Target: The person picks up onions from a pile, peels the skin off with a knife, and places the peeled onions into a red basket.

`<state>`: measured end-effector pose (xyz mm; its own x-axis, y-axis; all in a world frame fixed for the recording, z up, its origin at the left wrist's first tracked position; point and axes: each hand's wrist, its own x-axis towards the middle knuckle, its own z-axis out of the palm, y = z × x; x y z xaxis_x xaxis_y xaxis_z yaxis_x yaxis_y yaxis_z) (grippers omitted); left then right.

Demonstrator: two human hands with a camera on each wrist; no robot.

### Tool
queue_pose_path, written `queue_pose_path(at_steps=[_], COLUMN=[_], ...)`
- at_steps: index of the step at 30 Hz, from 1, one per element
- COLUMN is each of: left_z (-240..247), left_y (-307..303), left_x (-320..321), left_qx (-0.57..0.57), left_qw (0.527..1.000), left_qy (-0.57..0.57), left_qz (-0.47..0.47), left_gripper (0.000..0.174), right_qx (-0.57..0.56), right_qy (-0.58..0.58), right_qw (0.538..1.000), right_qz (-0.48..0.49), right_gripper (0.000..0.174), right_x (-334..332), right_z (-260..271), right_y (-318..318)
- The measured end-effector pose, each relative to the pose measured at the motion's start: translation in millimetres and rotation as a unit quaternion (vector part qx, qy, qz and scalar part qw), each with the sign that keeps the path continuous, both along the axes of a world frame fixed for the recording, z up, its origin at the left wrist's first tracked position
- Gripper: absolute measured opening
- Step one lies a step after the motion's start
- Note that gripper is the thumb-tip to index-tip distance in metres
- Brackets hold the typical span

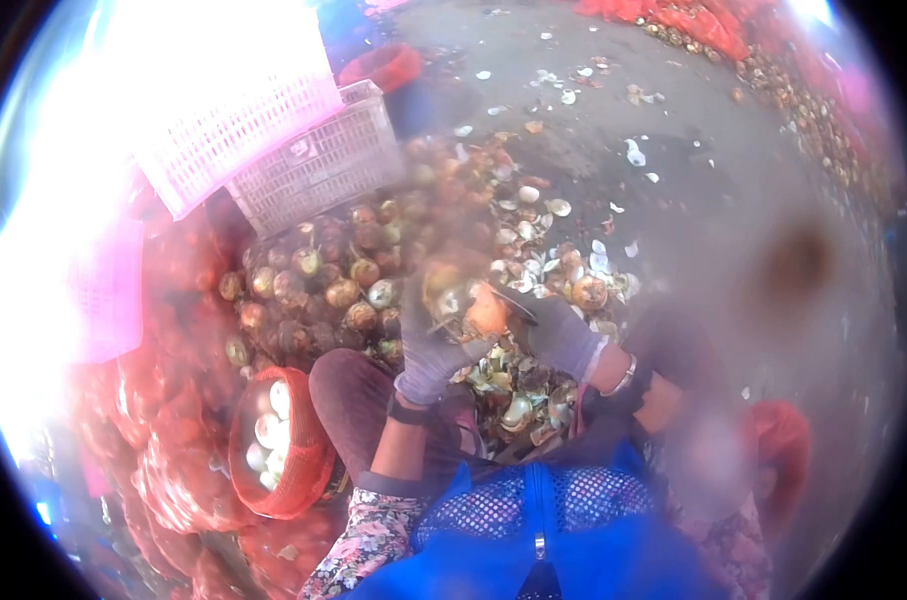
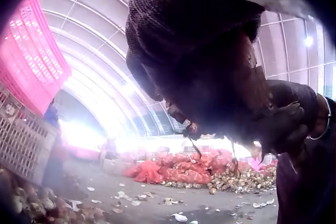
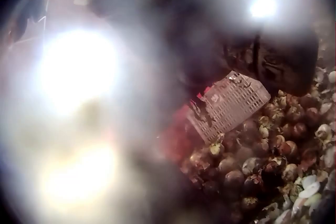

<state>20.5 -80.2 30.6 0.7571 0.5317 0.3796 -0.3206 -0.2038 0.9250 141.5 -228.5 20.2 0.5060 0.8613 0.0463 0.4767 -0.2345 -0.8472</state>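
Note:
In the head view my gloved left hand [image 1: 429, 345] grips an orange-brown onion [image 1: 487, 311] over the lap, its fingers around the far side. Close on the other side is my gloved right hand [image 1: 562, 335], fingers curled around a thin dark blade-like tool [image 1: 517, 303] that points at the onion. Beyond the hands lies a heap of unpeeled onions [image 1: 342, 292]. Peels and cut scraps [image 1: 519, 410] cover the ground between the legs. The left wrist view shows the left hand [image 2: 194, 50] dark and backlit, hiding the onion; glare blurs much of the right wrist view.
A red-rimmed basket [image 1: 309, 470] with several peeled white onions stands by the left knee. Red net sacks [image 1: 179, 470] fill the left side. Stacked plastic crates [image 1: 319, 165] stand behind the heap. Another red container [image 1: 782, 440] is at the right.

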Motion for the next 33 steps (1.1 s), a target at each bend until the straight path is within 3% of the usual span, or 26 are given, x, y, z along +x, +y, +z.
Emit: queue_pose_path(at_steps=[3, 4, 7, 8, 11, 14, 16, 18, 21, 24, 26, 28, 30, 32, 33], left_z=[-14.7, -24.7, -35.9, -18.0, -22.4, -20.1, -37.6, -12.6, -28.4, -21.9, -31.0, -48.6, -48.6, -47.0, -42.9], left_y=[7.4, 10.3, 8.1, -4.6, -4.3, -7.9, -1.9, -5.8, -6.2, -16.8, -13.7, 5.3, 4.5, -15.7, -28.0], left_x=[-0.4, 1.0, 0.1, -0.4, 2.0, 4.8, 11.9, 10.5, 12.6, 10.9, 8.7, 2.4, -3.1, 5.5, 9.6], left_qx=[0.032, 0.060, -0.185, -0.254, -0.325, -0.224, 0.041, 0.307, 0.224, -0.081, -0.234, -0.407, -0.451, -0.197, -0.059], left_qw=[0.999, 0.998, 0.981, 0.965, 0.940, 0.973, 0.999, 0.951, 0.974, 0.996, 0.971, 0.891, 0.869, 0.979, 0.996], left_qy=[0.030, 0.024, 0.025, 0.012, 0.008, -0.008, -0.017, 0.017, 0.032, 0.033, 0.033, 0.005, 0.048, 0.041, 0.035], left_qz=[-0.008, 0.011, -0.046, -0.058, -0.105, -0.059, -0.017, 0.027, 0.015, -0.022, -0.033, -0.199, -0.197, -0.031, 0.053], left_gripper=[0.103, 0.096, 0.090, 0.085, 0.084, 0.087, 0.090, 0.093, 0.094, 0.086, 0.070, 0.065, 0.060, 0.061, 0.062], right_qx=[0.008, 0.017, 0.026, 0.016, 0.013, 0.057, 0.033, -0.040, -0.089, -0.047, -0.072, -0.062, -0.052, -0.117, -0.135], right_qy=[-0.092, -0.105, -0.143, -0.156, -0.162, -0.111, -0.098, -0.119, -0.150, -0.126, -0.163, -0.170, -0.167, -0.204, -0.219], right_qw=[0.996, 0.994, 0.989, 0.988, 0.987, 0.992, 0.995, 0.992, 0.984, 0.990, 0.984, 0.983, 0.984, 0.970, 0.965], right_qz=[0.006, 0.002, -0.006, -0.005, 0.001, 0.006, 0.014, 0.028, 0.044, 0.034, 0.016, 0.021, 0.043, 0.056, 0.047], right_gripper=[0.055, 0.056, 0.056, 0.057, 0.056, 0.056, 0.056, 0.055, 0.053, 0.057, 0.063, 0.069, 0.072, 0.072, 0.071], right_x=[7.4, 10.3, 12.8, 14.1, 16.0, 12.2, 11.9, 19.7, 22.4, 15.6, 11.3, 13.1, 23.3, 24.6, 22.7], right_z=[-23.7, -33.9, -54.8, -55.6, -59.9, -51.2, -55.1, -67.3, -61.4, -53.4, -48.3, -60.8, -86.6, -70.2, -62.7], right_y=[5.1, 7.7, 13.8, 15.5, 17.9, 12.7, 13.2, 18.8, 14.3, 11.9, 12.0, 13.6, 18.1, 15.8, 16.4])
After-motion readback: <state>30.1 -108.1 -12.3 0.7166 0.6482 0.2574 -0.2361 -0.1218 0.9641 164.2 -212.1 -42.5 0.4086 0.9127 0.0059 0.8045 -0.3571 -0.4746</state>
